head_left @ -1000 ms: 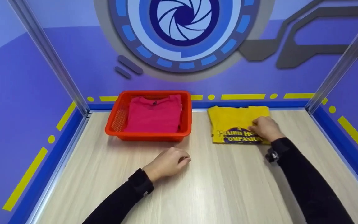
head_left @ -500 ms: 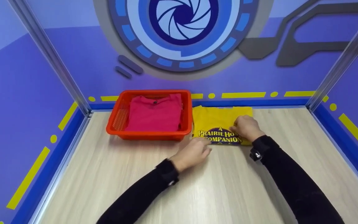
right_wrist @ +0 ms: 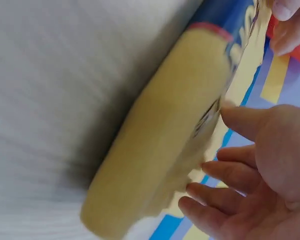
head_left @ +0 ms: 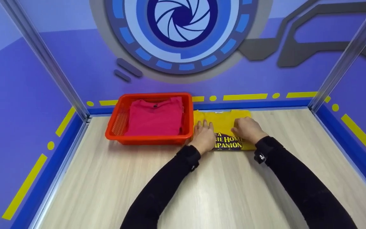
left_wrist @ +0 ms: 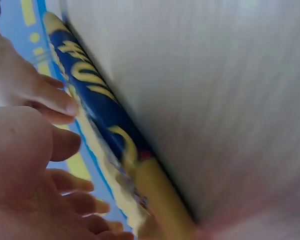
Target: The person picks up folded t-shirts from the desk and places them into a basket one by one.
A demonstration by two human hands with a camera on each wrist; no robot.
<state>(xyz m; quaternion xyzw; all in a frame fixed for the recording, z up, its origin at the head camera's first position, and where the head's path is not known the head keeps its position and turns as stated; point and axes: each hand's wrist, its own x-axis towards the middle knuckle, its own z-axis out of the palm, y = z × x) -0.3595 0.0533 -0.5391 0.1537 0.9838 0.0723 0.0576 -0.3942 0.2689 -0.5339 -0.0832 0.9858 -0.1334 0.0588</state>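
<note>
A folded yellow T-shirt [head_left: 226, 117] with dark lettering lies on the table, right against the basket's right side. My left hand [head_left: 203, 137] is over its left part, fingers pointing forward and spread; the left wrist view shows those fingers above the folded edge, loosely bent. On the shirt's right part rests my right hand [head_left: 248, 128]. Seen from the right wrist, this hand [right_wrist: 270, 165] touches the yellow cloth [right_wrist: 155, 110] with fingertips and thumb, fingers relaxed. Part of the print is hidden behind the left hand.
A red plastic basket [head_left: 151, 139] stands at the back left with a folded pink T-shirt [head_left: 156, 119] in it. Purple-blue wall panels [head_left: 59, 60] close off the back and both sides of the wooden table [head_left: 221, 190].
The yellow T-shirt has slid left up to the basket under my right hand. My left hand has moved forward and right from the bare table onto the shirt, its fingers straightening.
</note>
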